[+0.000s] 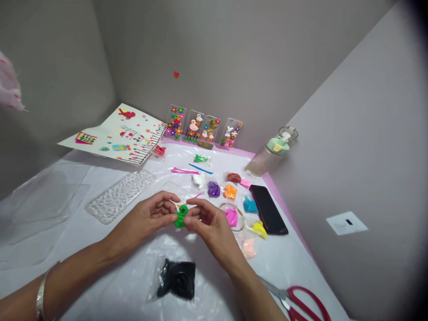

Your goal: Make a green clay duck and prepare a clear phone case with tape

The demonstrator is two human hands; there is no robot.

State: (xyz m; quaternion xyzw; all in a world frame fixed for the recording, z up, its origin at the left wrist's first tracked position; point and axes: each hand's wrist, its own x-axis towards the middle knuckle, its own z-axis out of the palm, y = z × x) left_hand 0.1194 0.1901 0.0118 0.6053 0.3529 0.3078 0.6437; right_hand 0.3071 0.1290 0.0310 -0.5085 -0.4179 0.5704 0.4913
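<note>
Left hand (152, 211) and right hand (211, 220) grasp our green clay figure (180, 220), frame centre, by fingertips, likely sparing soft shape. Black clay packet (180, 278) below, between our forearms. Coloured packets (214, 189) right of centre, seemingly for easy reach. Phone (269, 210) near bench (289, 263) edge; scissors (283, 294), lower right, crowd our right forearm.

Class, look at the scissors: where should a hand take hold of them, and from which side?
Probably best by the red handles, coming from the lower right: their finger loops face that way, while the metal blades point away to the left.
</note>
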